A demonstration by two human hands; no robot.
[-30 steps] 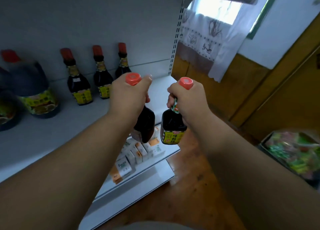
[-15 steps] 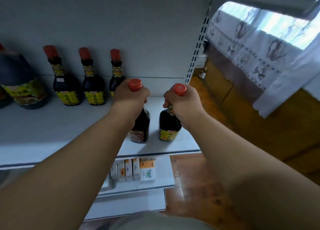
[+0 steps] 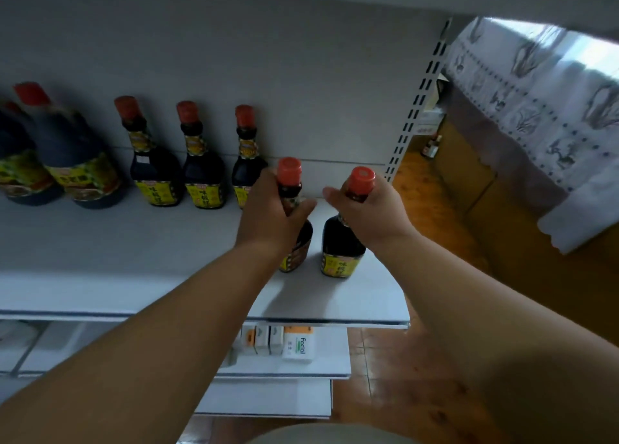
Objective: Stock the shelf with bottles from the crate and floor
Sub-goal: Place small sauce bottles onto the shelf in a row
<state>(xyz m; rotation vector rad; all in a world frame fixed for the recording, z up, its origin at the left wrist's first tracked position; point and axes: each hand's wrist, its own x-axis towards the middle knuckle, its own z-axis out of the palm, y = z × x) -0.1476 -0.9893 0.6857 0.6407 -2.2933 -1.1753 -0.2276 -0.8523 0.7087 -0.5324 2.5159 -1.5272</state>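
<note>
Both hands are out over the shelf in the middle of the frame, each with a small dark bottle. The left hand has its fingers wrapped round the neck of the left bottle, just under the red cap, and the right hand grips the right bottle the same way. Makes sense to me: the neck is the narrow bit, so one hand closes on it easily and the yellow label keeps facing out.

The two bottles sit side by side toward the right end of the shelf, close together but not touching. I honestly can't tell if their bases are down yet or a hair above the board. The left one looks tilted a bit.

Three matching bottles line the back wall left of centre, with two big jugs at far left. My guess is these two are headed next to that row. Small boxes sit on the lower shelf.
</note>
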